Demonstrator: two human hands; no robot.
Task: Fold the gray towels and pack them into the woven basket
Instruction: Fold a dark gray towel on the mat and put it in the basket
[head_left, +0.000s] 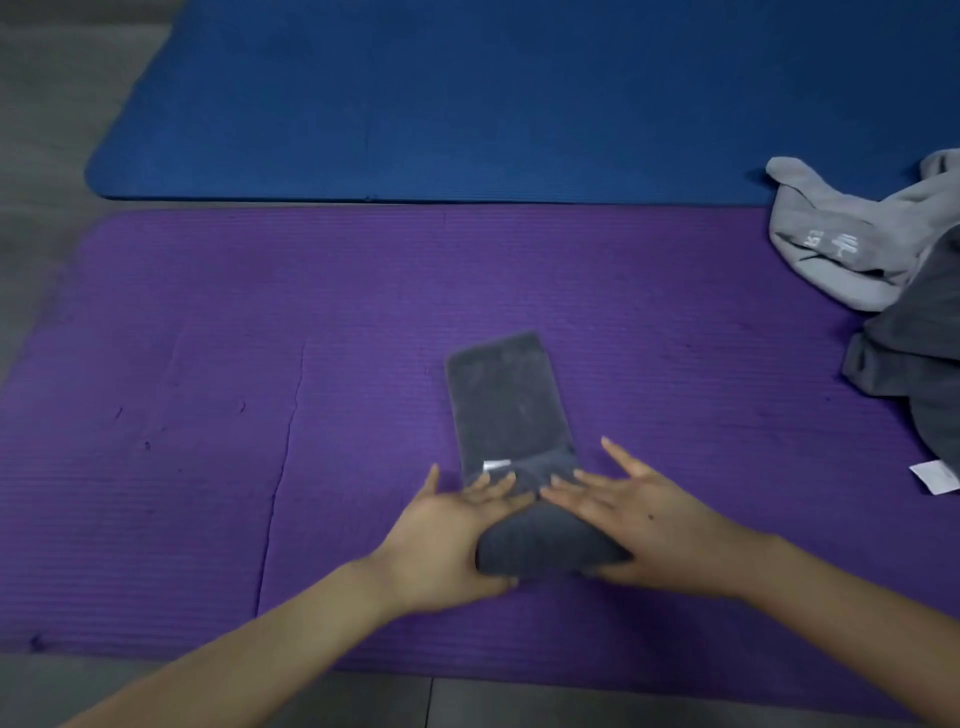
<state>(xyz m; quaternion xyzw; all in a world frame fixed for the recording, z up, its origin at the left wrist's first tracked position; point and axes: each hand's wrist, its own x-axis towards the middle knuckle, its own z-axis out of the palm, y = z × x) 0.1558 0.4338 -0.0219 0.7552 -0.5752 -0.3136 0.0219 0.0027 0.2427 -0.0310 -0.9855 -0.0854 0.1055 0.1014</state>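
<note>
A dark gray towel (511, 405), folded into a narrow strip, lies on the purple mat (208, 389) and runs away from me. Its near end is rolled or folded over into a thick bundle. My left hand (457, 525) presses on the bundle's left side with straight fingers, thumb under the near edge. My right hand (639, 514) presses on its right side, fingers spread flat. A small white label shows by my left fingertips. No woven basket is in view.
A pile of unfolded towels lies at the right edge: a light gray one (841, 244) and a dark gray one (919, 353), with a white tag (935, 475) below. A blue mat (467, 98) lies beyond the purple one. Gray floor borders the mats at left and front.
</note>
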